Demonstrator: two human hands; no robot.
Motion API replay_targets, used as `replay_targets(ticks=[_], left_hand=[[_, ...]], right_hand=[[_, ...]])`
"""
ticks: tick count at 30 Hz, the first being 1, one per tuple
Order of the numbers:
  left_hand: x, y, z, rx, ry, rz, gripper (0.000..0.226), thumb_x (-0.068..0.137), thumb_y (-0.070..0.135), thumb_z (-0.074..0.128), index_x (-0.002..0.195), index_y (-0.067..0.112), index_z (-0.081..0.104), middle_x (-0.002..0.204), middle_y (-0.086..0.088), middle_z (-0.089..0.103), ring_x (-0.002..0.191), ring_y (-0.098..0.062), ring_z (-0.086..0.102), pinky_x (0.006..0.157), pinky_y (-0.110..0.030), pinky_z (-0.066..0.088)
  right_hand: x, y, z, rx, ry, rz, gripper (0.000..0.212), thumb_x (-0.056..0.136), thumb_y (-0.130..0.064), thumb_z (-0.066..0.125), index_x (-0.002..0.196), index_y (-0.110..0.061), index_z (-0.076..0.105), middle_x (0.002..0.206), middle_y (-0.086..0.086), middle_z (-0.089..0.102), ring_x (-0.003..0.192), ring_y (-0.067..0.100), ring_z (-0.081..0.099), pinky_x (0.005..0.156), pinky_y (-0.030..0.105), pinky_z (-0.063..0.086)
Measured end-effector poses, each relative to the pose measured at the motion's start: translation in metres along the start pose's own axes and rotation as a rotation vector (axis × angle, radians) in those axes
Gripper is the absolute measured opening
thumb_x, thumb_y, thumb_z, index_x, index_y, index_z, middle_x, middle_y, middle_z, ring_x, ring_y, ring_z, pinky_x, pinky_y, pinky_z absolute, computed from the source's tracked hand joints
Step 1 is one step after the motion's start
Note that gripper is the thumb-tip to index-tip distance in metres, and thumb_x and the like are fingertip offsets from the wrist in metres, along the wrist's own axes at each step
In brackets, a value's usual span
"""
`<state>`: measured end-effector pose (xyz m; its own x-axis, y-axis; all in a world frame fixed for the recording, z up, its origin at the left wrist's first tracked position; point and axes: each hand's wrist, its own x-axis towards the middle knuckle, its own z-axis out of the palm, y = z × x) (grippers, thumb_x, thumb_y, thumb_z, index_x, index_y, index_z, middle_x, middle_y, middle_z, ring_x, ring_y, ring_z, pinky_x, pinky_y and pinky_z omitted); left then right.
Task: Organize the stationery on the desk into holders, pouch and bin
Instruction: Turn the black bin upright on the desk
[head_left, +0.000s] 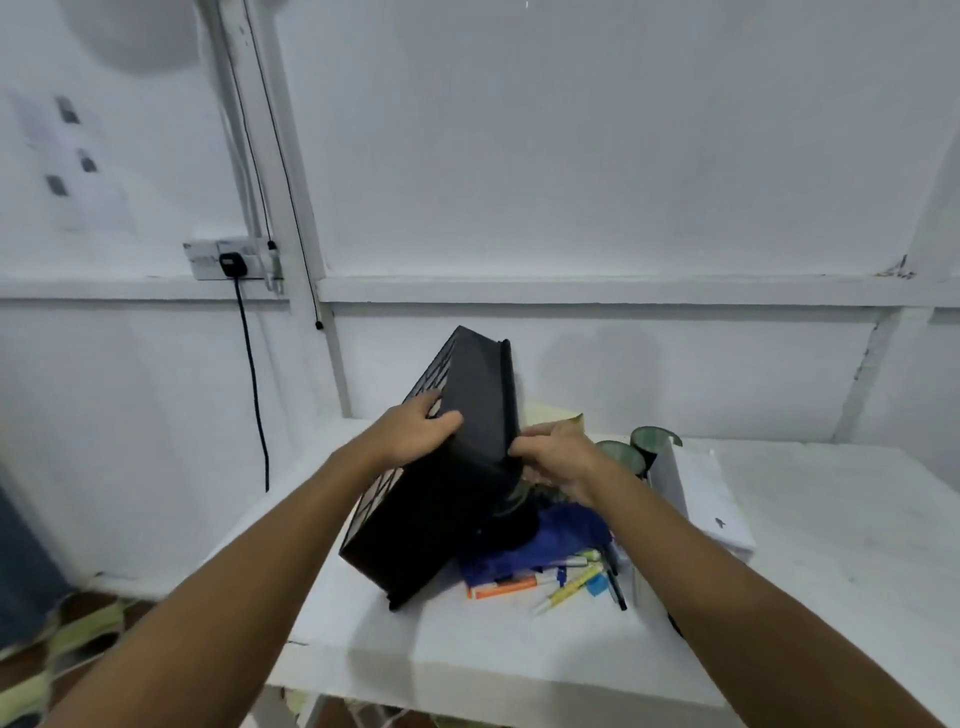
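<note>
- while only the head view is on hand, it shows both hands on a black bin (441, 499), tipped far over so that its base faces the camera and its open mouth points away and down toward the pile.
- the left hand (415, 436) is clamped on the upper left edge, its fingers (441, 420) curled over the latticed side wall; that grip seems to carry the weight and set the tilt.
- the right hand (558, 457) pinches the right rim of the bin with fingers (524, 447) closed on it, probably steadying the turn.
- one low corner of the bin rests on or just above the white worktop (363, 639); i cannot tell which.
- the tilt looks meant either to empty the bin or to swing it clear of what lies under it.
- beside and partly under the bin lies a blue pouch (550, 540), crumpled, with an orange box (501, 590) and yellow markers (569, 590) spilling out at its front edge.
- a dark pen (615, 587) lies just right of those.
- two round cup-like holders (636, 449) stand behind the right hand, near a white box (696, 499), well placed to take pens later.
- sorting seems barely begun, since the stationery is still heaped loose.
</note>
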<state>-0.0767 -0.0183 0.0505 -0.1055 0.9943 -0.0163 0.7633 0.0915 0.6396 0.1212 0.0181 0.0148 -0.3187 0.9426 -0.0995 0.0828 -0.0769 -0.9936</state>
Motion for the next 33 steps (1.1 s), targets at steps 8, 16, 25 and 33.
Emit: replay_targets(ticks=[8, 16, 25, 33], left_hand=[[0.019, -0.101, -0.098, -0.147, 0.047, -0.031, 0.065, 0.087, 0.062, 0.051, 0.144, 0.033, 0.039, 0.144, 0.008, 0.046, 0.128, -0.016, 0.047, 0.107, -0.034, 0.036], [0.022, -0.158, -0.143, -0.216, -0.009, -0.258, 0.093, 0.068, 0.088, 0.045, 0.142, 0.032, 0.041, 0.141, -0.007, 0.049, 0.112, -0.035, 0.056, 0.081, -0.043, 0.051], [0.03, -0.194, -0.174, -0.214, -0.158, -0.244, 0.035, 0.075, 0.033, 0.058, 0.11, 0.03, 0.061, 0.11, -0.012, 0.064, 0.086, -0.039, 0.066, 0.071, -0.046, 0.058], [0.047, -0.287, -0.16, -0.516, -0.067, -0.299, 0.05, 0.07, -0.008, 0.044, 0.104, 0.017, 0.071, 0.088, -0.014, 0.065, 0.077, -0.027, 0.064, 0.067, -0.031, 0.055]], right_hand=[[0.049, -0.026, 0.136, 0.184, -0.251, -0.032, 0.043, 0.086, -0.017, 0.067, 0.126, -0.006, 0.054, 0.103, 0.01, 0.066, 0.078, 0.017, 0.065, 0.071, 0.029, 0.056], [0.077, 0.0, 0.222, -0.075, -0.283, -0.031, 0.038, 0.085, -0.025, 0.069, 0.121, -0.017, 0.059, 0.107, 0.005, 0.068, 0.094, 0.018, 0.067, 0.075, 0.028, 0.056], [0.092, 0.022, 0.2, -0.322, -0.106, -0.087, 0.033, 0.084, -0.025, 0.07, 0.115, -0.016, 0.063, 0.1, 0.001, 0.067, 0.094, 0.012, 0.063, 0.077, 0.022, 0.049], [0.11, 0.073, 0.197, -0.57, 0.055, -0.139, 0.04, 0.082, -0.021, 0.07, 0.12, -0.015, 0.06, 0.116, 0.002, 0.059, 0.106, 0.017, 0.055, 0.089, 0.023, 0.042]])
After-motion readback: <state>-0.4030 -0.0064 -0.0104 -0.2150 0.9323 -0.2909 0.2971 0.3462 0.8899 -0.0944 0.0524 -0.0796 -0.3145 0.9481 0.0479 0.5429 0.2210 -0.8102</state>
